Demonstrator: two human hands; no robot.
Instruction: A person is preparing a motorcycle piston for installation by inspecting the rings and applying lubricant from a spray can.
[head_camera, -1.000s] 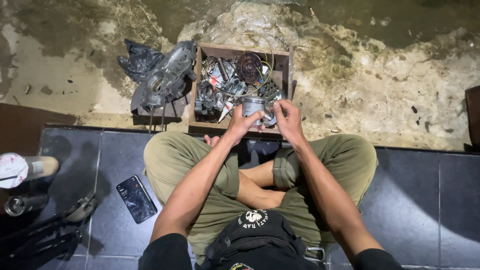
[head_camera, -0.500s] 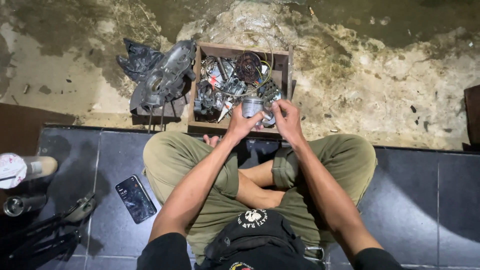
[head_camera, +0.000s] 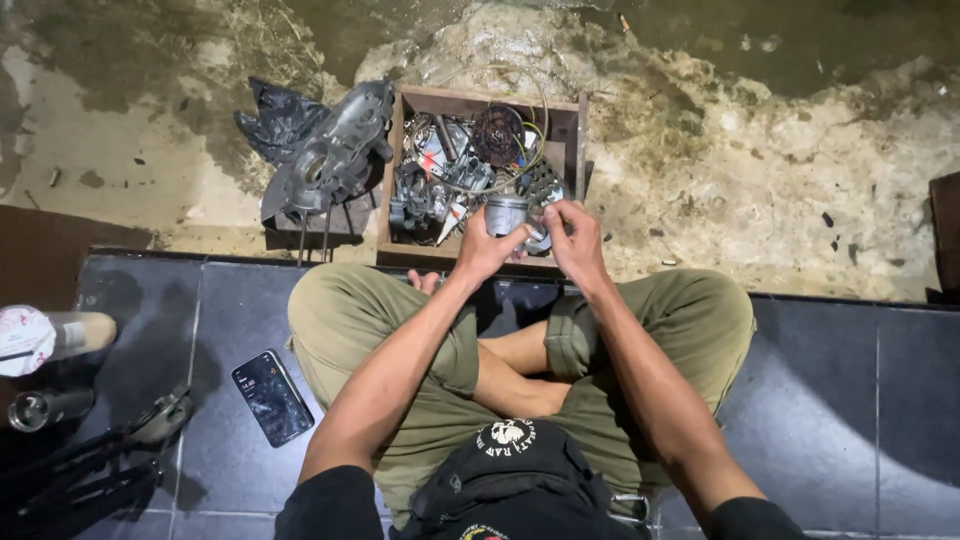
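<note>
Seated cross-legged, left hand (head_camera: 487, 250) grips a small metal cylinder (head_camera: 506, 213) over the near edge of the wooden parts box (head_camera: 480, 102), right hand (head_camera: 575, 237) closed on its side; part-handling step, next move needs steady two-handed hold

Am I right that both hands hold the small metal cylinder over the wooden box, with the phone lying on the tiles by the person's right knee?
Not quite. In the head view the phone lies on the dark tiles by the person's left knee, not the right. The rest stands: left hand and right hand hold the small metal cylinder over the wooden box.
</note>
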